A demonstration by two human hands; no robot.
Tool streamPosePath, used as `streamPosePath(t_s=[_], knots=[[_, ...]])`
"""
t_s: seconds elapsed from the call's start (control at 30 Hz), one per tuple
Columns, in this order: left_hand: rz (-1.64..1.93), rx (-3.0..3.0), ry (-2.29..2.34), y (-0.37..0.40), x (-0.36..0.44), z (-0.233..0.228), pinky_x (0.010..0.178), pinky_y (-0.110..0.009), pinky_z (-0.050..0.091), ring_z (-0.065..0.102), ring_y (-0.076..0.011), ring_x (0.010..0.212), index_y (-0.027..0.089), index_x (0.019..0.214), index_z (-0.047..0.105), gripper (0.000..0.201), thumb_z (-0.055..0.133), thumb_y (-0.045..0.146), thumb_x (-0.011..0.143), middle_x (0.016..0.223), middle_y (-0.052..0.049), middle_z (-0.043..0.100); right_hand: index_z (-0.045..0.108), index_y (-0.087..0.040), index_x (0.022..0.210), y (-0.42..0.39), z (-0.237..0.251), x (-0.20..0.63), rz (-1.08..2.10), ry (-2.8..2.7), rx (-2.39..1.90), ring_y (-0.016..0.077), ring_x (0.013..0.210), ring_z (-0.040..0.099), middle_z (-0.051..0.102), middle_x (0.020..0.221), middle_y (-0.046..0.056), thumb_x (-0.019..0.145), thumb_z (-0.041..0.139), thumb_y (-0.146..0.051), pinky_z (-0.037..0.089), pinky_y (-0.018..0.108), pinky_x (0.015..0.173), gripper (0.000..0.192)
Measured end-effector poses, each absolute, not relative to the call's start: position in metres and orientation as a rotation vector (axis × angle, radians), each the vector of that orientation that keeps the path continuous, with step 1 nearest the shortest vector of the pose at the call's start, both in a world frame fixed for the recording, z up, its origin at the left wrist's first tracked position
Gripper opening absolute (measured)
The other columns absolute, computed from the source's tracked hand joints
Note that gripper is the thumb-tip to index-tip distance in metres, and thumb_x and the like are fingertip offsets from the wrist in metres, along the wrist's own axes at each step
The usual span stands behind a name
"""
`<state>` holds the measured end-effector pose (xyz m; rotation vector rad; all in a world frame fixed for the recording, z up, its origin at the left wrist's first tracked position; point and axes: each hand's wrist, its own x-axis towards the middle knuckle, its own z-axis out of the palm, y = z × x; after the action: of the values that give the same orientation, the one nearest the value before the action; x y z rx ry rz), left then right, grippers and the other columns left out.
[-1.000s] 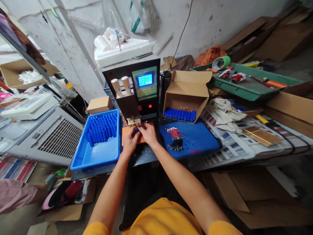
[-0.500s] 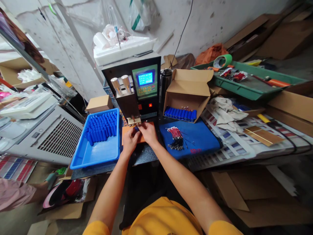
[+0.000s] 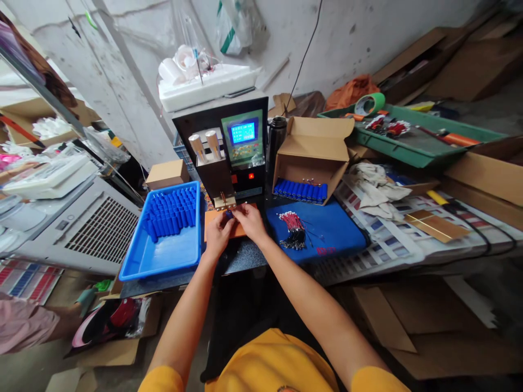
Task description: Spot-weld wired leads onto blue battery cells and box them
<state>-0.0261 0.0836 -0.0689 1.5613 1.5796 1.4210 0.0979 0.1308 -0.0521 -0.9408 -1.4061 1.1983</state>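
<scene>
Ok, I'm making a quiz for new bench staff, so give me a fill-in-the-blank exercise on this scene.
1. Both hands, left hand and right hand, hold a small blue cell under the machine's ____.
2. The tray of blue cells is coloured ____.
3. The bundle of red wires lies on a blue ____.

Missing words: electrodes; blue; mat

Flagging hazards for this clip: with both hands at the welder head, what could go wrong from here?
1. The left hand and right hand pinch a small blue cell right under the welder's electrodes; fingertips may get pinched or burned.
2. The cell is small and mostly hidden by fingers, so it could slip or sit misaligned.
3. The wire bundle lies beside the right forearm and could be swept off the blue mat.
</scene>
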Motion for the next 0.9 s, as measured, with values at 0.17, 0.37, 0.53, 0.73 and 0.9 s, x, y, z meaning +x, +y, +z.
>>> streamPosePath(t_s=[0.17, 0.37, 0.53, 0.73, 0.9], knots=[[1.437, 1.581, 1.588, 0.084, -0.026, -0.068, 0.082, -0.030, 0.052, 0.068, -0.0187, 0.083, 0.018, 0.103, 0.069, 0.024, 0.061, 0.033, 0.086, 0.091, -0.005, 0.074, 0.057, -0.019, 0.070, 0.125, -0.050, 0.112, 1.168, -1.517, -0.962, 0.0161, 0.066, 0.057, 0.061, 0.067, 0.000, 0.079, 0.062, -0.041, 0.046, 0.026, 0.061, 0.025], [1.451, 1.593, 1.571, 0.083, -0.026, -0.067, 0.074, -0.028, 0.052, 0.067, -0.0169, 0.077, 0.018, 0.099, 0.069, 0.022, 0.062, 0.033, 0.085, 0.085, -0.003, 0.073, 0.054, -0.019, 0.060, 0.125, -0.048, 0.114, 1.086, -1.624, -1.026, 0.0133, 0.059, 0.048, 0.054, 0.058, -0.002, 0.076, 0.064, -0.039, 0.036, 0.024, 0.054, 0.028], [1.451, 1.570, 1.518, 0.080, -0.027, -0.061, 0.078, -0.030, 0.055, 0.068, -0.0172, 0.080, 0.017, 0.098, 0.070, 0.025, 0.063, 0.036, 0.084, 0.087, -0.004, 0.073, 0.048, -0.019, 0.055, 0.126, -0.044, 0.118, 1.289, -1.537, -0.960, 0.0098, 0.047, 0.040, 0.045, 0.047, -0.005, 0.076, 0.065, -0.047, 0.030, 0.022, 0.046, 0.038], [1.543, 1.507, 1.530, 0.072, -0.038, -0.060, 0.093, -0.037, 0.053, 0.068, -0.0217, 0.102, 0.016, 0.106, 0.069, 0.031, 0.058, 0.039, 0.088, 0.109, -0.010, 0.073, 0.048, -0.019, 0.056, 0.126, -0.038, 0.123, 1.513, -1.389, -0.968, 0.0065, 0.038, 0.034, 0.045, 0.044, -0.006, 0.071, 0.066, -0.046, 0.023, 0.019, 0.039, 0.035], [1.417, 1.668, 1.590, 0.061, -0.045, -0.067, 0.086, -0.035, 0.054, 0.068, -0.0204, 0.092, 0.018, 0.096, 0.070, 0.021, 0.061, 0.034, 0.085, 0.097, -0.008, 0.072, 0.053, -0.018, 0.057, 0.129, -0.038, 0.124, 1.576, -1.307, -0.951, 0.0063, 0.039, 0.037, 0.047, 0.045, -0.005, 0.070, 0.067, -0.044, 0.024, 0.018, 0.038, 0.032]])
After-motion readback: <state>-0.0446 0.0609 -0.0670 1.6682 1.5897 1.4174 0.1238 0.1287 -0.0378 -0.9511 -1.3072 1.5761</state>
